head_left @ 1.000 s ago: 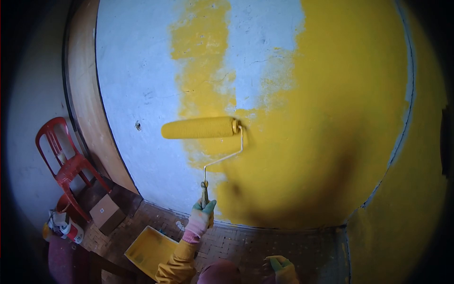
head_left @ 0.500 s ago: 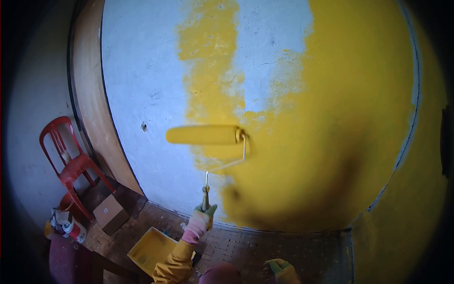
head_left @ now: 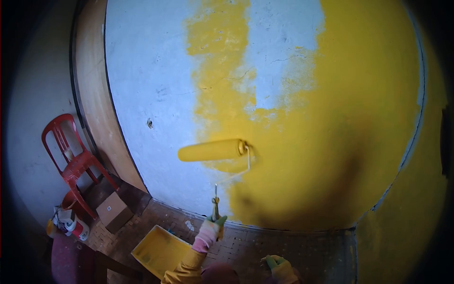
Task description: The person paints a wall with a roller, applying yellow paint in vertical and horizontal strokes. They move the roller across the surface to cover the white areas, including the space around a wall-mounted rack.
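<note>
My left hand [head_left: 208, 235], in a pink, white and green glove, is closed around the handle of a paint roller [head_left: 210, 150]. The roller's yellow sleeve lies nearly level against the wall [head_left: 142, 71], at the lower end of a yellow strip. Its wire frame bends around the right end and looks blurred near the handle. Low in the view, my gloved right hand [head_left: 280, 269] hangs near my body. Its fingers are loosely bent and apart, with nothing seen in them. Below my left hand, a paint tray [head_left: 158, 253] coated in yellow sits on the floor, partly covered by my sleeve.
A red plastic chair [head_left: 78, 165] stands at the left by a wooden panel [head_left: 97, 80]. Close to it are a cardboard box [head_left: 113, 213] and a white paint tub [head_left: 78, 229]. A dark purple surface [head_left: 73, 260] juts in at the lower left. Cracks mark the wall.
My left hand has drawn the roller down the wall, and its sleeve is slightly more tilted. The view has shifted a little. My right hand stays low.
</note>
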A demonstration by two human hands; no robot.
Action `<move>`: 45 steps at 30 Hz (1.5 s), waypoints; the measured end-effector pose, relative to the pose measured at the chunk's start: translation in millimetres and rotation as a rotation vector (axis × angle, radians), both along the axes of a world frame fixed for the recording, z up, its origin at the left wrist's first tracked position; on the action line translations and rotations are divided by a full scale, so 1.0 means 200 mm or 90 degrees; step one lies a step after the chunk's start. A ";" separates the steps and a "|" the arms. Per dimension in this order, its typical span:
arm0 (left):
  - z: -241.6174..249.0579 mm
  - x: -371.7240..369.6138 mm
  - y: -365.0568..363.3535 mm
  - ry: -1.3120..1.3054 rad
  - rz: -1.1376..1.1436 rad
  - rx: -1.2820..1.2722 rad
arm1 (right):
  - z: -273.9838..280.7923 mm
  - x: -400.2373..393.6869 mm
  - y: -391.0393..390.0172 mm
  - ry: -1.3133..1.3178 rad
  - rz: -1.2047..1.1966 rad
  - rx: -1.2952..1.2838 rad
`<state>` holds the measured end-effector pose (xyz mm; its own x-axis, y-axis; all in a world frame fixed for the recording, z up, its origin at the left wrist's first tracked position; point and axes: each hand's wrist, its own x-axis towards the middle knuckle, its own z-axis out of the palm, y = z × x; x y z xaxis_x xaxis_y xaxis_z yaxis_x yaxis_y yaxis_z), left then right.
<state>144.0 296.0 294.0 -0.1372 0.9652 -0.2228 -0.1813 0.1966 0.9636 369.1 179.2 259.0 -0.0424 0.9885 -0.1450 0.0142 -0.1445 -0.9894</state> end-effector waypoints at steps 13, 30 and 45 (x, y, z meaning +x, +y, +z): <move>-0.07 -0.24 0.10 0.265 -0.003 -0.029 | 0.03 -0.09 0.01 0.056 -0.006 -0.042; 0.24 -0.12 0.10 0.032 -0.021 0.035 | -0.16 -0.08 0.07 0.043 0.004 -0.022; 0.17 -0.02 0.05 -0.117 -0.022 0.022 | -0.08 0.00 0.03 0.015 -0.010 -0.016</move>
